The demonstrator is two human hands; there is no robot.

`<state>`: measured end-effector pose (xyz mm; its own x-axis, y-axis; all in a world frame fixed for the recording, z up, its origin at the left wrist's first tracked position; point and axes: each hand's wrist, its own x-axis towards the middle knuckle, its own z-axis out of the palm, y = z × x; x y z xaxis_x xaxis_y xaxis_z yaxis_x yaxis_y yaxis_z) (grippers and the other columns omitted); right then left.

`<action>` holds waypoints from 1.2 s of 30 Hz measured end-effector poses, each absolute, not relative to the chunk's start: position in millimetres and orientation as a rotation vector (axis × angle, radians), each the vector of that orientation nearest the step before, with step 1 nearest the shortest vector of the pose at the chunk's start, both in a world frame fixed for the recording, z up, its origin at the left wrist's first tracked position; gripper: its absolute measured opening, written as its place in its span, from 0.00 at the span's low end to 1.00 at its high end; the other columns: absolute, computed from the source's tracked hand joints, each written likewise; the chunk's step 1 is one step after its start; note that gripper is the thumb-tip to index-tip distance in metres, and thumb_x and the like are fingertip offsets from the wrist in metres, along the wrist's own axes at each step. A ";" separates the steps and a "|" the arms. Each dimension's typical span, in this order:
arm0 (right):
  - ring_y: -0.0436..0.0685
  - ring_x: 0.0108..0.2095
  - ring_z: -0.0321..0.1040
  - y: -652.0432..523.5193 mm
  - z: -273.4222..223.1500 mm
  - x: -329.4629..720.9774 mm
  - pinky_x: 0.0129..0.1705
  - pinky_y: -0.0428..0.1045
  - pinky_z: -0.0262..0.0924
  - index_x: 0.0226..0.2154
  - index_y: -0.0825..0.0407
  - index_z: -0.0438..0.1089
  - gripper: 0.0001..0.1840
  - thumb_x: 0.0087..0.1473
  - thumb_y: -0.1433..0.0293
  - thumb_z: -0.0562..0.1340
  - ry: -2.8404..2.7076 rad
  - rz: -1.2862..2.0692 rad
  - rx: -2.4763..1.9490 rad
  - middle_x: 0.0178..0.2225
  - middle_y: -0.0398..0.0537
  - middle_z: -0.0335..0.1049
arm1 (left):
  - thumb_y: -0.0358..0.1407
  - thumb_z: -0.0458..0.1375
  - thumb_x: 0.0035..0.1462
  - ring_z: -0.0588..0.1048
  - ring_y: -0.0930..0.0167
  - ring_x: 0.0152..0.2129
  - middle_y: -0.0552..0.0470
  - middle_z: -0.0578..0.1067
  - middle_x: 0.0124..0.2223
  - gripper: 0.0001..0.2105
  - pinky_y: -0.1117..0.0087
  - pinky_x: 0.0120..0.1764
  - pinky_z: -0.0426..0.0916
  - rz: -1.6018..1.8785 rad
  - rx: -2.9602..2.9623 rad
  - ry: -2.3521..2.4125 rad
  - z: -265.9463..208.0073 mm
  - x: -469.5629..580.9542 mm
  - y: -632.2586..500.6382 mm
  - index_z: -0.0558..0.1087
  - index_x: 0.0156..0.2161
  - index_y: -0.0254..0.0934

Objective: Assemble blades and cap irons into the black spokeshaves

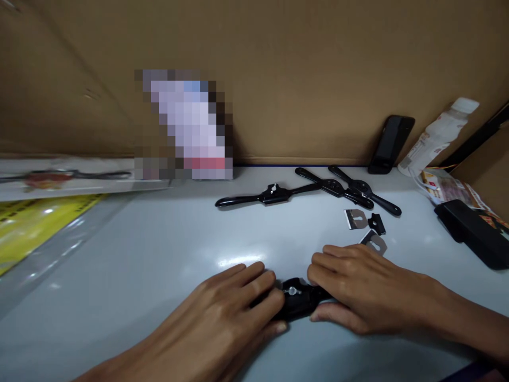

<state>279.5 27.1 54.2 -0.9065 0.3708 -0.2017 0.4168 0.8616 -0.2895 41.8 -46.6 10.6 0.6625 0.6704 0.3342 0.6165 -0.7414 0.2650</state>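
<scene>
A black spokeshave (299, 300) lies low over the table between my hands, a small silver screw showing on its body. My left hand (234, 307) wraps round its left handle, the thumb below. Round the right handle my right hand (358, 289) is closed, thumb along the lower side. Both handles are mostly hidden by my fingers. Just beyond my right hand lie a steel blade (374, 241), partly covered by the hand, another blade (357, 219) and a small black cap plate (376, 224).
Farther back lie three more spokeshaves, one at left (274, 196), one in the middle (334, 187), one at right (366, 190). A black phone (392, 144) and a bottle (439, 135) lean by the cardboard wall (298, 79). A black object (473, 233) sits right; yellow-printed plastic packaging (43, 223) lies left.
</scene>
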 end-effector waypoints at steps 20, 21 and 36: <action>0.60 0.34 0.64 8.9 40.5 277.3 0.30 0.55 0.54 0.41 0.52 0.69 0.08 0.71 0.65 0.59 3.117 -0.064 0.429 0.33 0.48 0.71 | 0.37 0.47 0.77 0.71 0.65 0.28 0.51 0.74 0.33 0.16 0.63 0.31 0.64 0.627 2.727 1.123 10.2 40.3 -45.8 0.70 0.35 0.39; 0.60 0.34 0.63 8.6 40.1 277.5 0.30 0.55 0.53 0.41 0.52 0.68 0.07 0.70 0.66 0.59 3.128 -0.073 0.431 0.33 0.48 0.71 | 0.37 0.47 0.77 0.71 0.65 0.28 0.51 0.74 0.33 0.17 0.63 0.31 0.64 0.631 2.727 1.118 10.3 40.2 -45.6 0.70 0.35 0.39; 0.60 0.34 0.62 7.6 43.6 276.9 0.27 0.54 0.53 0.41 0.53 0.70 0.07 0.70 0.72 0.56 3.068 -0.115 0.400 0.34 0.49 0.71 | 0.36 0.48 0.76 0.71 0.65 0.28 0.51 0.75 0.33 0.15 0.63 0.31 0.65 0.649 2.712 1.132 9.8 40.6 -47.6 0.71 0.36 0.39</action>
<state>276.9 7.6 43.6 -0.9657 0.2540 -0.0546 0.2574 0.9639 -0.0674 40.6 -47.6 9.8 0.6257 0.7033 0.3375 0.6466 -0.7096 0.2799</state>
